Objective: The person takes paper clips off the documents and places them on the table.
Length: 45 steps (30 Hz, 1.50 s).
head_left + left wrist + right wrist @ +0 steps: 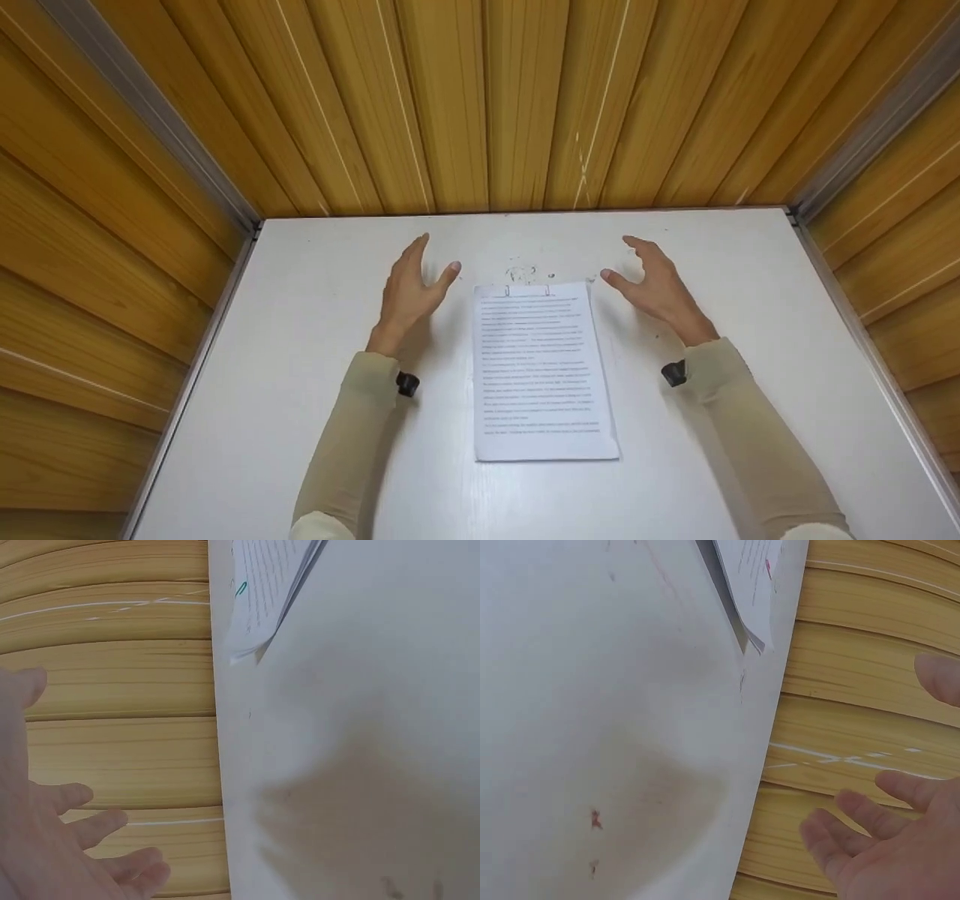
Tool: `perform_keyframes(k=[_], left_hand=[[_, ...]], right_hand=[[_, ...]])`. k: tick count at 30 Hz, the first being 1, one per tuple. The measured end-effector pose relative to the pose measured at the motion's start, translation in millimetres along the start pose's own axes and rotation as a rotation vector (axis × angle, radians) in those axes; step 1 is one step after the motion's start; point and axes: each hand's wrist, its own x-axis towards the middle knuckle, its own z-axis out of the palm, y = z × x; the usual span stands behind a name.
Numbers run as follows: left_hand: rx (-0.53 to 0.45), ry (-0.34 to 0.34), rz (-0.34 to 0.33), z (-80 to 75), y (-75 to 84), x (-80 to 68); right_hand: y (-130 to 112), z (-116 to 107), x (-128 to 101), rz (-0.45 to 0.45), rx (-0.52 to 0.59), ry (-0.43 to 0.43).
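A stack of printed paper sheets point(541, 371) lies flat in the middle of the white table point(300, 390), held at its far edge by small clips point(528, 290). My left hand point(412, 285) hovers above the table just left of the stack's far corner, fingers straight and spread, holding nothing. My right hand point(651, 283) hovers in the same way to the right of the stack. In the left wrist view the paper corner point(259, 607) and a green clip point(241, 589) show. In the right wrist view the paper corner point(748, 600) shows with a red clip point(768, 568).
Wooden slatted walls point(487, 105) close in the table at the back and on both sides, with metal corner strips point(157, 120). Faint smudges point(525, 271) mark the tabletop beyond the paper. Both forearms wear beige sleeves point(352, 435).
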Motion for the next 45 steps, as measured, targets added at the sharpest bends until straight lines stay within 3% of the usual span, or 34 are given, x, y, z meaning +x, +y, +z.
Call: perform_keyframes(k=[11,16,25,33,40,45], left_hand=[[-0.240,-0.040,-0.086,28.9,-5.4,-9.2],[-0.312,-0.093,-0.156,39.1,-7.5,-10.8],[-0.272,-0.162,-0.214,47.6,-2.2,-12.3],[-0.241,-0.206,-0.317,54.4,4.0,-10.3],[-0.230,-0.204,-0.301,58.1,7.3,-5.7],[-0.212,-0.203,-0.286,58.1,11.2,-0.3]], right_hand=[[-3,30,4,0.063,0.150,-0.036],[-3,41,4,0.108,0.186,-0.045],[0,55,6,0.131,0.217,-0.070],[1,63,5,0.135,0.219,-0.085],[-3,63,7,0.181,0.192,-0.081],[-5,62,12,0.247,0.244,-0.085]])
